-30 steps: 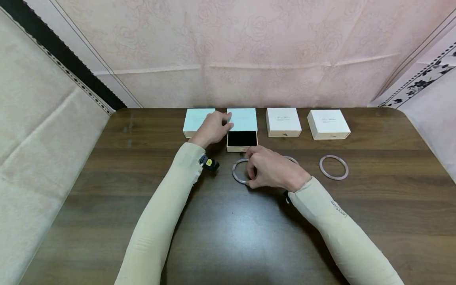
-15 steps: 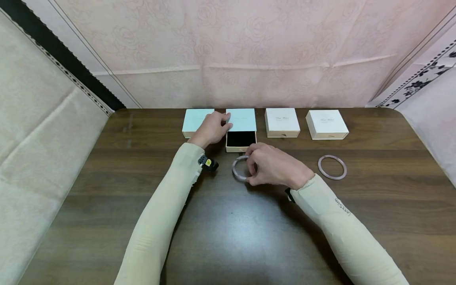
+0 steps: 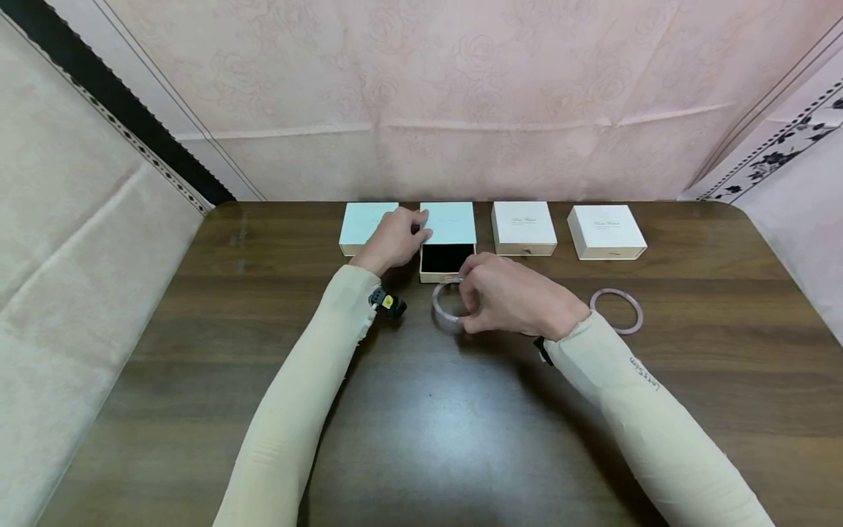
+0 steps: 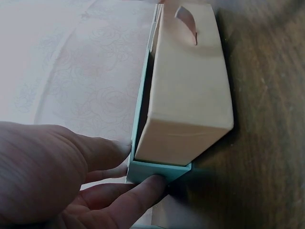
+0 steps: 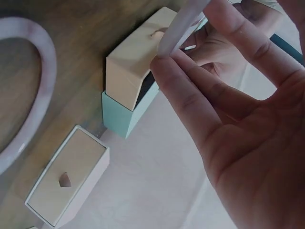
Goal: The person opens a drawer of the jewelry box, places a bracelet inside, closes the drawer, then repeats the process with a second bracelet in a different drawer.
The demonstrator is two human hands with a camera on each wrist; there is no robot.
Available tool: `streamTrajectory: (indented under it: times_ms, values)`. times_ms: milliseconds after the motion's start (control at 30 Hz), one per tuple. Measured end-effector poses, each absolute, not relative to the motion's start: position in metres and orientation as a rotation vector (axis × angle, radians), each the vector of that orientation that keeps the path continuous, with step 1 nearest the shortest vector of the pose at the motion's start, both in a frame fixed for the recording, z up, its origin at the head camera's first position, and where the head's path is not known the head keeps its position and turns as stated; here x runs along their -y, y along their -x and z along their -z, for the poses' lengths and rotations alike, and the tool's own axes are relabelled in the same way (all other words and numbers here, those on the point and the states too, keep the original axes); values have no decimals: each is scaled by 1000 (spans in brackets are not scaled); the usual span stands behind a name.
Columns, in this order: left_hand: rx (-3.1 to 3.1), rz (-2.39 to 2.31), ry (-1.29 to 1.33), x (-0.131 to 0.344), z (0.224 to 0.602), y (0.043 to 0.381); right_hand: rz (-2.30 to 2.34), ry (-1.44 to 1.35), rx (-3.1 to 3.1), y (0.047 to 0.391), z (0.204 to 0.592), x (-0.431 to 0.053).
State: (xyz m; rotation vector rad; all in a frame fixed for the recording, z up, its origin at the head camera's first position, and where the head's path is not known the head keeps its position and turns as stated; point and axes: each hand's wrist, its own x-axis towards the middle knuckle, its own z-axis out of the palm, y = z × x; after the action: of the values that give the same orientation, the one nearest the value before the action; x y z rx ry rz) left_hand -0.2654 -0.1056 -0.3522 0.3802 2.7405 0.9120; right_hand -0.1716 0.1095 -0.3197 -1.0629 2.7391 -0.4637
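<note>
My left hand (image 3: 394, 240) grips a light teal drawer box (image 3: 448, 222) by its left side, thumb and fingers on the sleeve (image 4: 151, 172). The box's cream drawer (image 4: 193, 81) is pulled out toward me and shows a black inside; a small ribbon tab (image 4: 187, 23) sticks up from its front. My right hand (image 3: 516, 293) pinches a pale lilac bangle (image 3: 437, 301) between thumb and fingertips, just in front of the drawer. In the right wrist view this bangle (image 5: 177, 33) is seen nearly edge-on, overlapping the drawer front.
A shut teal box (image 3: 364, 222) stands left of the drawer box, partly behind my left hand. Two white boxes, one nearer (image 3: 523, 225) and one farther right (image 3: 606, 228), complete the row. Another bangle (image 3: 639, 315) lies by my right wrist; the right wrist view shows a bangle (image 5: 49, 62) on the table.
My right hand has lifted the bangle and moved it slightly forward, closer to the drawer. The left hand keeps its grip on the teal box without moving.
</note>
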Motion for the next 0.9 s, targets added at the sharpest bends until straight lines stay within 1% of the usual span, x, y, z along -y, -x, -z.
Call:
streamTrajectory:
  times_ms: [433,900]
  values:
    - [-2743,-915,-379,105,352,266,457,1102,-2753,185,315,-109]
    - [-2759,-910,-402,104,353,266,429,985,-2736,198,313,-106]
